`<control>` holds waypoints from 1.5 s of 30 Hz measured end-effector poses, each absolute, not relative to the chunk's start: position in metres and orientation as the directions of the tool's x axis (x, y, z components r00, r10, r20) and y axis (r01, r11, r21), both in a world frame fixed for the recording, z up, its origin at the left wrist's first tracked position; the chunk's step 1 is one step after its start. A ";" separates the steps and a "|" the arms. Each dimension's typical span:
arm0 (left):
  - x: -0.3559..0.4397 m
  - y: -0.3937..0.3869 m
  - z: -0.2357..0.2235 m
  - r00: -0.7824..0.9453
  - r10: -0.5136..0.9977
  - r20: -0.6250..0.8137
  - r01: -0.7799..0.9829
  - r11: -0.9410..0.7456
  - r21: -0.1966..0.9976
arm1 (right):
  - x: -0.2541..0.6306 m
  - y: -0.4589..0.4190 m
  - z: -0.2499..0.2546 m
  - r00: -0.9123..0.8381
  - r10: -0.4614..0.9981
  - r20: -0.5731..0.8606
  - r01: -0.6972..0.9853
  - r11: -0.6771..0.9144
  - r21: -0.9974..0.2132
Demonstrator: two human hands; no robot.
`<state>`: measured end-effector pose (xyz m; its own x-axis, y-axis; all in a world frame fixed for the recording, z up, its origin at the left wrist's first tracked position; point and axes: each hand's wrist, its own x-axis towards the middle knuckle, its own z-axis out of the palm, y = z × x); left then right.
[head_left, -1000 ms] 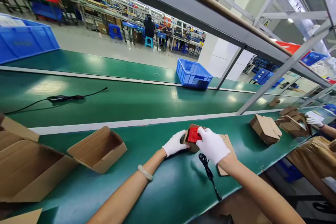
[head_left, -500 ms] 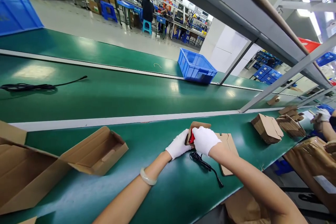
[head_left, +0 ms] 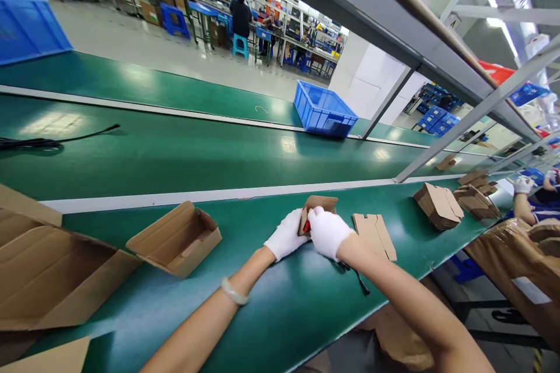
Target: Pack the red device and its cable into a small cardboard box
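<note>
My left hand [head_left: 286,236], in a white glove, grips a small brown cardboard box [head_left: 322,204] from its left side, with a flap standing up. At the box's mouth, the closed fingers of my gloved right hand [head_left: 330,234] are on a small red item [head_left: 307,225], mostly hidden by the hand. Below the right wrist lies a black cable [head_left: 362,284], partly covered by the arm. To the right, a flat cardboard blank [head_left: 374,233] rests on the green bench [head_left: 271,315].
Open cardboard boxes [head_left: 179,245] stand at left. Stacked cardboard blanks [head_left: 438,207] lie at right, near a co-worker's gloved hand [head_left: 522,185]. Beyond the white rail [head_left: 227,194] are a coiled black cable [head_left: 48,143] and a blue crate [head_left: 326,111]. A slanted metal post [head_left: 441,143] rises at right.
Both hands and the small box have shifted slightly left in view. The right hand now covers more of the red item, and its arm hides more of the black cable. The conveyor cable has moved left.
</note>
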<state>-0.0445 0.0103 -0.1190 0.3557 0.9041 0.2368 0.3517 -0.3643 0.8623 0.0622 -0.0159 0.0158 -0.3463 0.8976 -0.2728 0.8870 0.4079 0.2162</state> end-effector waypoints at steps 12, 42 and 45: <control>-0.119 -0.076 -0.139 0.122 0.972 0.203 0.609 -0.234 0.757 | 0.019 -0.073 -0.025 -0.727 0.663 -0.182 0.677 0.735 -0.026; -0.047 -0.138 -0.075 0.618 0.682 0.392 0.525 -0.728 0.441 | 0.153 -0.131 -0.092 -0.354 0.930 -0.101 0.935 0.348 -0.068; -0.044 -0.137 -0.081 0.553 0.710 0.437 0.530 -0.704 0.474 | 0.166 -0.157 -0.071 -0.368 0.929 -0.033 0.880 0.337 -0.336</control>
<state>-0.0441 -0.1374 -0.0805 0.5529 0.7098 0.4365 0.5296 -0.7038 0.4736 0.1659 -0.1571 -0.0707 -0.3682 0.9292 -0.0325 0.8796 0.3367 -0.3360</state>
